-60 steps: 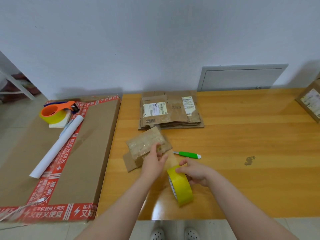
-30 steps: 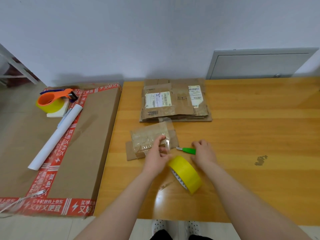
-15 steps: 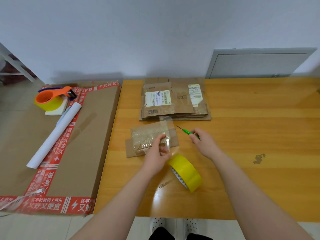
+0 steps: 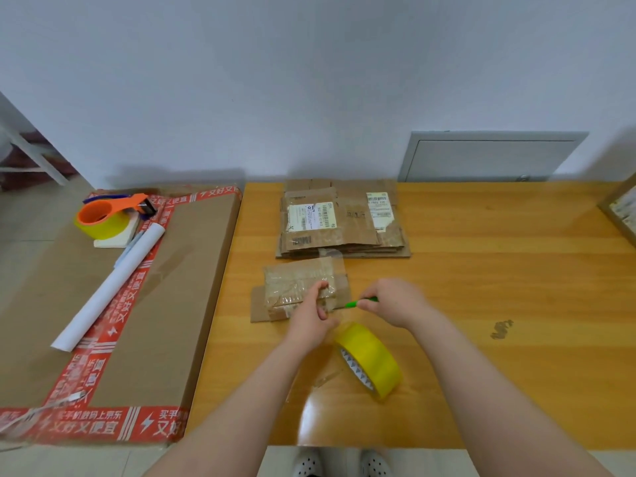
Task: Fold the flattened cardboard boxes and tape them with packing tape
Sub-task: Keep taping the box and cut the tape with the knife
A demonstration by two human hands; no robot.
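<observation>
A small flattened cardboard box (image 4: 292, 287), partly covered with clear tape, lies on the wooden table (image 4: 481, 270). My left hand (image 4: 311, 320) pinches a strip of clear tape at the box's right edge. My right hand (image 4: 395, 306) grips a green knife (image 4: 359, 302), its tip pointing left at the strip. The yellow tape roll (image 4: 370, 359) lies on the table just below both hands, with the strip running up from it. A stack of flattened boxes (image 4: 340, 220) with labels rests further back.
A large flat carton (image 4: 113, 304) with red printed tape lies on the left. On it sit an orange tape dispenser (image 4: 106, 216) and a white paper roll (image 4: 110, 287). Another box (image 4: 623, 210) pokes in at the right edge. A grey panel (image 4: 492, 156) leans on the wall.
My right hand let go of the tape roll, picked up the green knife from the table and brought it to the tape strip. My left hand kept pinching the strip.
</observation>
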